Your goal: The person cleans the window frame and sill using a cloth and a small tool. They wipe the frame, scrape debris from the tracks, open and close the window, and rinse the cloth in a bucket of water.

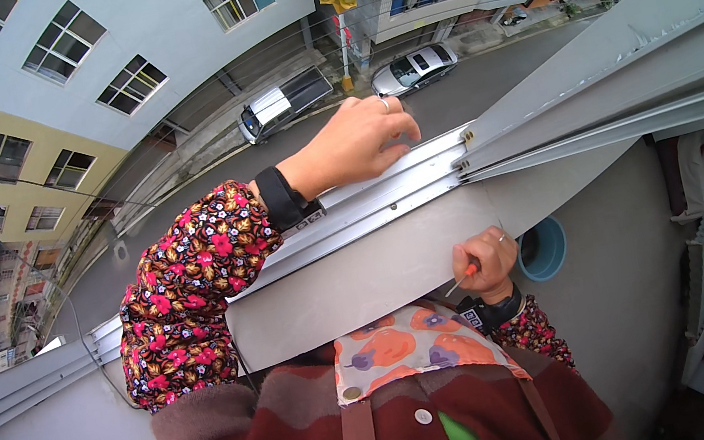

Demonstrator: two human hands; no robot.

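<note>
My left hand (355, 142) reaches over the window sill with its fingers curled, the thumb near the fingertips. What it holds, if anything, is too small or hidden to make out. It hovers by the outer side of the silver sliding-window track (390, 195). Closer to my body, my right hand (489, 261) is closed round the red handle of a screwdriver (456, 286); its thin metal shaft points down to the left. Beneath lies the grey inner sill (352, 280). Both wrists wear black bands over or beside flowered sleeves.
A window sash frame (591, 104) stands at the right end of the track. Below the sill on the right is a blue bucket (547, 252). Outside, far below, a street (217, 181) has a parked truck (283, 105) and a silver car (413, 70).
</note>
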